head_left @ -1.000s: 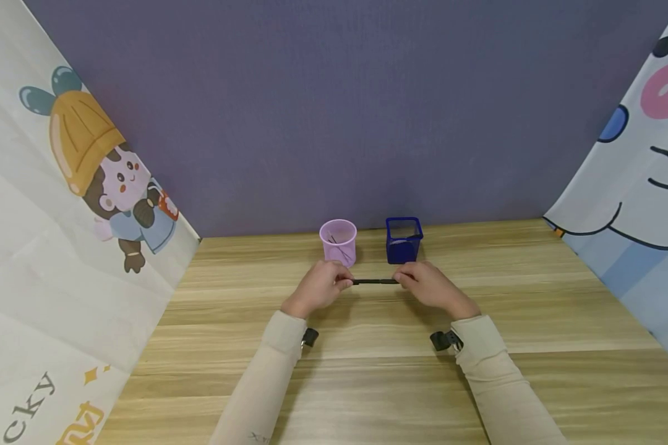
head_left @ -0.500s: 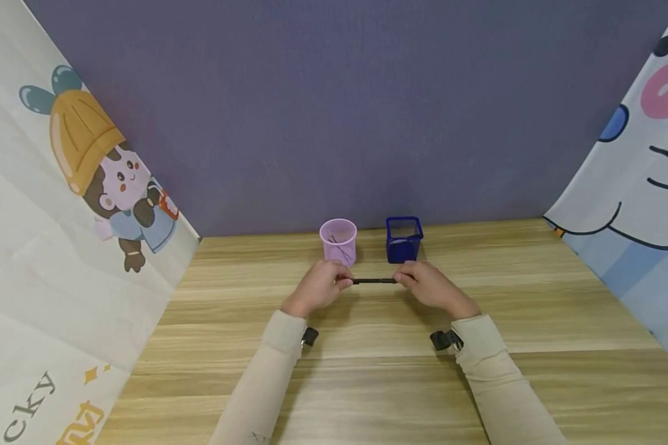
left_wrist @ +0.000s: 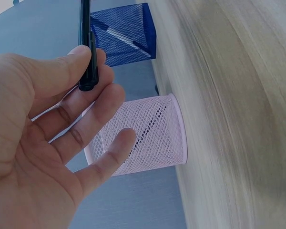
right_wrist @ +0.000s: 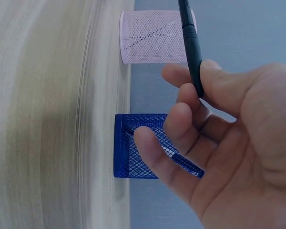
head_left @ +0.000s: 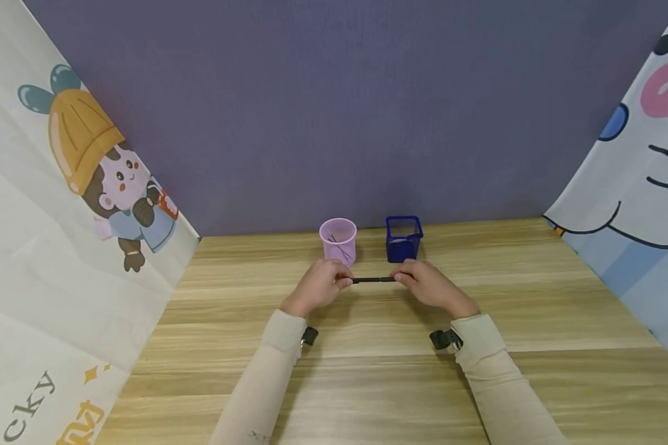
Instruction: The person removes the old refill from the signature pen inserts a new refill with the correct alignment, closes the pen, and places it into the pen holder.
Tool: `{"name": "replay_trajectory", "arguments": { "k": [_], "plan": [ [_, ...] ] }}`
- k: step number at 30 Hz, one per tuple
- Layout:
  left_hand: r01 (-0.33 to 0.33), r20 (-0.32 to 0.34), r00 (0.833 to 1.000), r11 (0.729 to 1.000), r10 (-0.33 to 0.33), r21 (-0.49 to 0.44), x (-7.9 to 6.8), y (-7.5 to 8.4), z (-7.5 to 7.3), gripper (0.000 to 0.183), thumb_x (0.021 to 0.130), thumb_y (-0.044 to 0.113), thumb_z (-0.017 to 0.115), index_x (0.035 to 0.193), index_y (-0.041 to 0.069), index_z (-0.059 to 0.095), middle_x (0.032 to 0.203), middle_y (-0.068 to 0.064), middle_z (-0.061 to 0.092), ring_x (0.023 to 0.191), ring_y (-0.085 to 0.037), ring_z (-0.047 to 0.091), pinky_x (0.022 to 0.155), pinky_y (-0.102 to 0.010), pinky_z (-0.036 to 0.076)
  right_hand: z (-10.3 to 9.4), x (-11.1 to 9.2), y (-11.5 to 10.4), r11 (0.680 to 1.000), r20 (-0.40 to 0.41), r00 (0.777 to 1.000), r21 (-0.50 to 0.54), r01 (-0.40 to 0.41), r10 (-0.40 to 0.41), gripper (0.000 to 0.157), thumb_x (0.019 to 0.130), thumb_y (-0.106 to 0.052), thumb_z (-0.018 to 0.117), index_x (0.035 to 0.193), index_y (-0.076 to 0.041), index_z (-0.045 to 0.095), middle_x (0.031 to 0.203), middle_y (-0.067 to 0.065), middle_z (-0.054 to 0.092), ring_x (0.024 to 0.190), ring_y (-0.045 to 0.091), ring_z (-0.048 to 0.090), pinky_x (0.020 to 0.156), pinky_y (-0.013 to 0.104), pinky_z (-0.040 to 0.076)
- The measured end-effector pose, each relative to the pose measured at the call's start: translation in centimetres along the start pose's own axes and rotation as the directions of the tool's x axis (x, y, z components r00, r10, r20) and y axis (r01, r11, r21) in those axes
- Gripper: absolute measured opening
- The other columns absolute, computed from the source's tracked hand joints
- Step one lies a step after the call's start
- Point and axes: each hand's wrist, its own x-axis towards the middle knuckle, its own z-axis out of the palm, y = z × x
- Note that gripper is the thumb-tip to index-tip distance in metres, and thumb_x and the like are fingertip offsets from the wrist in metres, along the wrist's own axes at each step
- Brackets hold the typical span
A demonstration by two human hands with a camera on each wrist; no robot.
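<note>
A slim black pen [head_left: 373,280] is held level between two hands, just in front of two mesh pen holders. My left hand [head_left: 318,287] pinches its clip end between thumb and fingers; in the left wrist view the clip lies along the pen [left_wrist: 88,57] beside the thumb. The opposite, tapered end of the pen [right_wrist: 191,52] is pinched by my right hand [head_left: 430,287], whose lower fingers stay spread. Behind the left hand stands a round pink mesh holder [head_left: 338,250], with thin dark sticks inside. Behind the right hand is a square blue mesh holder [head_left: 403,252] containing pens.
Both holders stand at the back of the wood-grain table [head_left: 367,383], near a grey-purple wall panel [head_left: 334,111]. Cartoon-printed sheets hang on the left [head_left: 28,204] and right [head_left: 646,204]. Black camera straps [head_left: 446,340] sit at the wrists.
Hands and pen stay almost still. The right fingertips have shifted very slightly to the left, and the pen's right end sits a touch higher.
</note>
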Motion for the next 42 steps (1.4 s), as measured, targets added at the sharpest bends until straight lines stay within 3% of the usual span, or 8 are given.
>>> {"name": "replay_trajectory", "arguments": {
  "k": [4,12,26,42],
  "plan": [
    [0.004,-0.001,1.0,1.0,-0.004,-0.003,0.01,-0.06,-0.02,0.008,0.093,0.013,0.074,0.097,0.009,0.08,0.091,-0.002,0.076,0.084,-0.014,0.067,0.08,-0.031,0.056,0.01,0.02,-0.09,1.0,0.0,1.0,0.005,-0.001,0.001,0.024,0.106,-0.012,0.055,0.117,-0.003,0.074,0.095,0.014,0.067,0.076,0.014,0.049,0.072,0.03,0.045],
    [0.007,0.005,1.0,1.0,-0.007,-0.008,0.0,-0.08,-0.04,0.008,0.093,0.013,0.074,0.097,0.009,0.08,0.09,-0.002,0.076,0.083,-0.014,0.067,0.079,-0.03,0.056,0.13,0.1,0.13,1.0,0.004,1.0,0.004,-0.011,0.011,0.02,0.105,-0.012,0.056,0.11,-0.005,0.075,0.099,0.007,0.068,0.085,0.013,0.058,0.077,0.034,0.051],
    [0.016,0.005,1.0,1.0,-0.016,-0.007,0.0,-0.06,0.03,0.007,0.093,0.013,0.074,0.097,0.009,0.08,0.09,-0.002,0.075,0.083,-0.013,0.066,0.079,-0.03,0.056,0.11,0.11,-0.07,1.0,0.002,1.0,-0.005,-0.016,0.016,0.016,0.103,-0.011,0.06,0.109,-0.005,0.074,0.094,0.004,0.065,0.08,0.012,0.055,0.072,0.03,0.048],
    [0.004,0.004,1.0,1.0,-0.004,0.003,0.07,-0.11,0.08,0.007,0.094,0.013,0.074,0.097,0.01,0.08,0.09,-0.001,0.075,0.083,-0.013,0.066,0.079,-0.029,0.056,0.23,0.18,0.14,1.0,-0.029,0.999,-0.005,0.018,-0.019,0.004,0.099,-0.01,0.066,0.102,-0.009,0.069,0.089,0.001,0.064,0.081,0.012,0.057,0.071,0.029,0.048]
  ]
}}
